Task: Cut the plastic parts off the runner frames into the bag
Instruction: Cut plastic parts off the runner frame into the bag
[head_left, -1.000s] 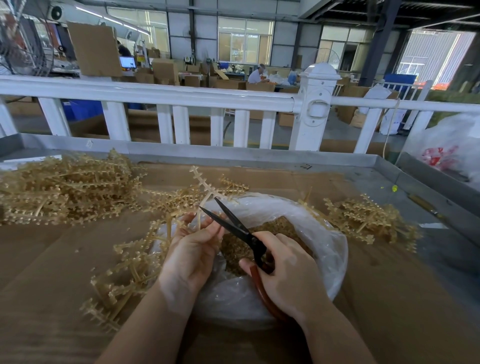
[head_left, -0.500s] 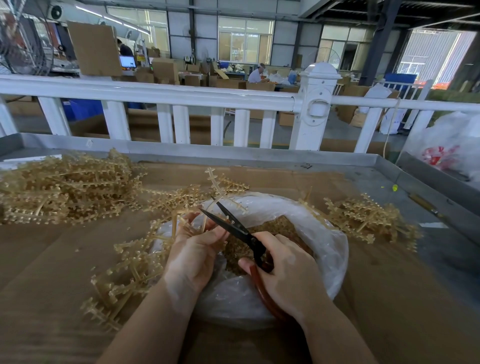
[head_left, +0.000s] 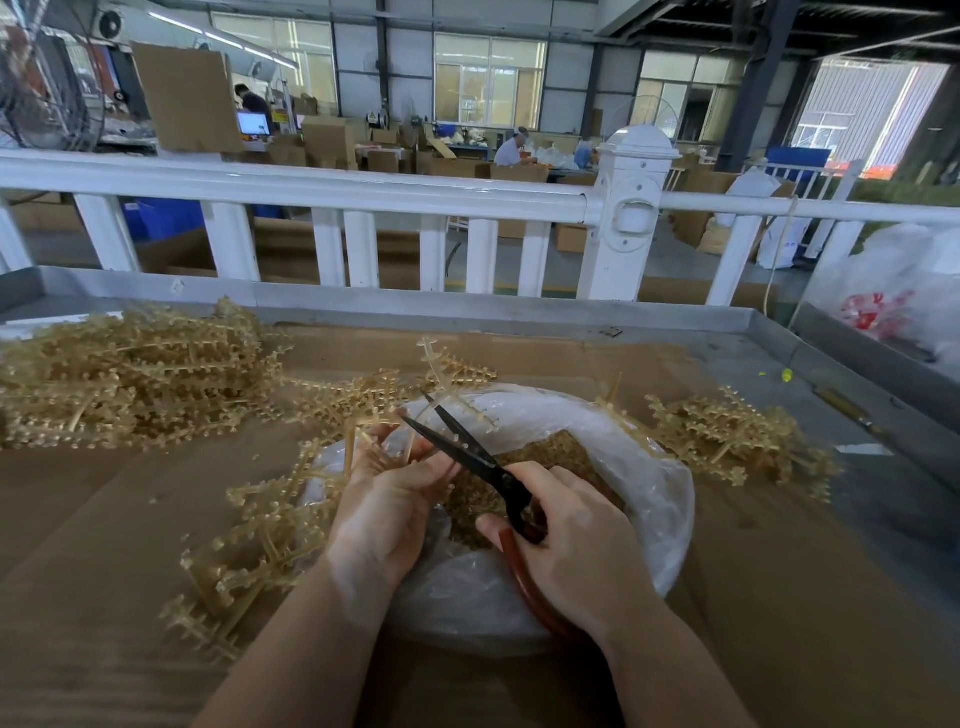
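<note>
Head view
Left hand: the left hand (head_left: 384, 499) holds a tan runner frame (head_left: 441, 387) over the near-left rim of the bag, fingers curled round its stems; the frame's top branch sticks up and away past the scissor tips.
Right hand: the right hand (head_left: 576, 540) grips the scissors (head_left: 467, 447), fingers wrapped round the reddish-brown handles; the dark blades are parted in a narrow V with a stem of the held frame between them.
Bag: the clear plastic bag (head_left: 654, 499) sits on the surface right in front of the person, its mouth rolled open; a heap of small cut plastic parts (head_left: 561, 457) lies inside, under the scissors.
Uncut frames: a big tangled pile of runner frames (head_left: 130, 374) lies on the left of the surface, well apart from the bag; a few more loose frames (head_left: 249, 545) are spread just left of the bag, beside the left wrist.
Right pile: another smaller heap of frames (head_left: 727, 436) touches the bag's far-right edge.
Surface: brown cardboard sheeting (head_left: 104, 519) covers the surface (head_left: 753, 358), which has a grey metal rim along the back and right.
Beyond: a white railing (head_left: 322, 192) runs across behind the surface; a large white plastic sack (head_left: 898, 280) with red print stands at the far right; cardboard boxes and seated workers show further back in the hall.
</note>
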